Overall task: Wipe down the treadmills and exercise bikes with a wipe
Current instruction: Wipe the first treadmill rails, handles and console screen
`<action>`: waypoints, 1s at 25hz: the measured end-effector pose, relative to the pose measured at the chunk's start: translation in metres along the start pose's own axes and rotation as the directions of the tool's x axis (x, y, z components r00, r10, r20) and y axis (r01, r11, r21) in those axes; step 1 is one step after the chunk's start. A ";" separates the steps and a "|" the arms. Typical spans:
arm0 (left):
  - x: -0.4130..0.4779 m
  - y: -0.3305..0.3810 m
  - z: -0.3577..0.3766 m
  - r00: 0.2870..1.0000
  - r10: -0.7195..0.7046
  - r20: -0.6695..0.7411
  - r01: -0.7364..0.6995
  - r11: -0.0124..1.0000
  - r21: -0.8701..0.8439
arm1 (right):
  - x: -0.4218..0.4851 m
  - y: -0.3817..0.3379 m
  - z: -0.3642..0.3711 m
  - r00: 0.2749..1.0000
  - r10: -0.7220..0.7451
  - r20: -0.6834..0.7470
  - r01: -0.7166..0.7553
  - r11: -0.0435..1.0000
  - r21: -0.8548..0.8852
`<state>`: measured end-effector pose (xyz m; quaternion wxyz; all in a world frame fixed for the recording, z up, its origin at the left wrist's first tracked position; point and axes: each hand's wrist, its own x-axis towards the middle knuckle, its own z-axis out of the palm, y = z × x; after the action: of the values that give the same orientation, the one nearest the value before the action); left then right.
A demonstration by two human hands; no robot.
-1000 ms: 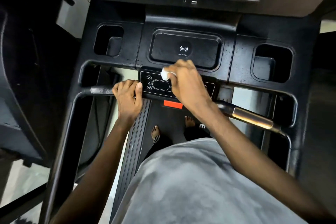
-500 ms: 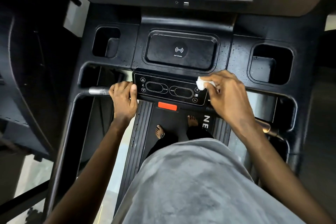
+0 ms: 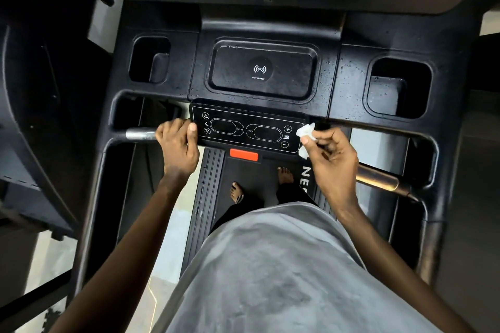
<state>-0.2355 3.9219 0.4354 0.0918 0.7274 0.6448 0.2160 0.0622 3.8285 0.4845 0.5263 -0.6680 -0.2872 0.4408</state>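
Observation:
I stand on a black treadmill and look down at its console [image 3: 346, 84]. The button panel [image 3: 244, 131] with incline and speed keys sits at the console's near edge. My right hand [image 3: 331, 159] pinches a small white wipe [image 3: 305, 132] just off the panel's right end, palm turned partly up. My left hand [image 3: 178, 146] grips the metal handlebar [image 3: 139, 134] beside the panel's left end, thumb on the panel's corner.
A wireless charging pad [image 3: 261, 70] lies above the panel, with a cup holder on each side [image 3: 148, 59] [image 3: 397, 86]. A red safety key [image 3: 243, 155] sits under the panel. The right handlebar [image 3: 378, 178] runs behind my right wrist. My bare feet stand on the belt [image 3: 251, 170].
My right hand slid the wipe from the panel's left part across to its right end, then lifted and turned off the panel. My left hand stayed on the handlebar.

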 end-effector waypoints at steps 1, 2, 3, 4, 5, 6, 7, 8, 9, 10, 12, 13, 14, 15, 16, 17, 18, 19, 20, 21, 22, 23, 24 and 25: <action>0.000 0.000 0.000 1.000 -0.003 -0.002 0.003 1.000 -0.001 | -0.002 0.003 0.000 1.000 0.006 0.002 -0.006 1.000 0.000; 0.000 0.000 0.000 1.000 -0.001 -0.003 0.001 1.000 -0.004 | -0.003 0.005 0.000 1.000 0.007 -0.003 -0.007 1.000 -0.004; 0.000 0.000 0.000 1.000 0.002 -0.002 -0.002 1.000 -0.008 | -0.004 0.007 0.001 1.000 -0.005 -0.013 0.005 1.000 -0.007; 0.001 0.000 0.000 1.000 0.004 0.003 -0.004 1.000 -0.012 | -0.004 0.007 0.002 0.999 -0.032 -0.029 0.031 0.999 -0.015; 0.001 -0.001 -0.001 1.000 0.008 0.012 -0.008 1.000 -0.016 | -0.004 0.006 0.004 0.996 -0.068 -0.049 0.067 0.997 -0.026; 0.001 -0.002 -0.002 1.000 0.015 0.024 -0.015 1.000 -0.020 | -0.004 0.003 0.005 0.991 -0.118 -0.064 0.114 0.992 -0.057; 0.001 -0.002 -0.003 0.999 0.021 0.039 -0.020 1.000 -0.025 | -0.002 0.000 0.006 0.980 -0.186 -0.066 0.177 0.977 -0.121; 0.001 -0.003 -0.004 0.998 0.023 0.056 -0.022 0.999 -0.030 | -0.002 -0.004 0.006 0.964 -0.262 -0.051 0.245 0.945 -0.217; 0.002 -0.004 -0.006 0.997 0.027 0.072 -0.025 0.999 -0.035 | -0.001 -0.010 0.007 0.943 -0.332 -0.019 0.309 0.896 -0.317; 0.002 -0.006 -0.008 0.995 0.038 0.088 -0.035 0.999 -0.040 | 0.001 -0.016 0.008 0.924 -0.382 0.019 0.357 0.845 -0.399; 0.003 -0.010 -0.011 0.990 0.070 0.119 -0.064 0.996 -0.059 | 0.006 -0.029 0.017 0.902 -0.417 0.113 0.413 0.754 -0.511; 0.003 -0.012 -0.013 0.987 0.085 0.137 -0.077 0.995 -0.068 | 0.010 -0.036 0.026 0.900 -0.404 0.165 0.423 0.714 -0.558; 0.003 -0.015 -0.015 0.982 0.100 0.159 -0.089 0.993 -0.074 | 0.014 -0.042 0.036 0.901 -0.377 0.215 0.427 0.678 -0.598; 0.004 -0.018 -0.016 0.975 0.116 0.189 -0.103 0.992 -0.077 | 0.018 -0.047 0.046 0.900 -0.347 0.264 0.433 0.650 -0.625; 0.005 -0.021 -0.019 0.966 0.133 0.223 -0.118 0.990 -0.080 | 0.022 -0.051 0.057 0.894 -0.322 0.311 0.447 0.626 -0.639; 0.006 -0.025 -0.021 0.955 0.154 0.253 -0.137 0.987 -0.084 | 0.024 -0.055 0.068 0.885 -0.302 0.353 0.464 0.605 -0.647; 0.007 -0.028 -0.023 0.944 0.177 0.277 -0.158 0.983 -0.089 | 0.027 -0.057 0.078 0.877 -0.285 0.386 0.479 0.589 -0.651; 0.008 -0.030 -0.024 0.934 0.198 0.296 -0.178 0.979 -0.096 | 0.028 -0.059 0.088 0.870 -0.279 0.407 0.491 0.579 -0.651; 0.010 -0.035 -0.025 0.925 0.215 0.312 -0.190 0.976 -0.109 | 0.029 -0.059 0.100 0.860 -0.283 0.424 0.507 0.567 -0.650; 0.012 -0.039 -0.027 0.916 0.227 0.331 -0.195 0.973 -0.126 | 0.028 -0.058 0.112 0.851 -0.290 0.437 0.522 0.551 -0.651; 0.014 -0.043 -0.028 0.905 0.234 0.354 -0.193 0.970 -0.148 | 0.027 -0.057 0.124 0.845 -0.299 0.444 0.534 0.531 -0.658; 0.016 -0.047 -0.029 0.893 0.243 0.379 -0.192 0.967 -0.168 | 0.026 -0.055 0.135 0.840 -0.307 0.447 0.542 0.511 -0.667; 0.018 -0.050 -0.030 0.878 0.256 0.404 -0.197 0.963 -0.182 | 0.024 -0.054 0.146 0.837 -0.316 0.447 0.548 0.492 -0.677; 0.021 -0.053 -0.031 0.860 0.273 0.431 -0.205 0.958 -0.199 | 0.023 -0.053 0.156 0.836 -0.319 0.446 0.549 0.473 -0.689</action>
<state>-0.2951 3.9456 0.4453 0.2653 0.8233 0.4925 0.0965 -0.0626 3.9327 0.5196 0.2248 -0.6708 -0.6785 0.1979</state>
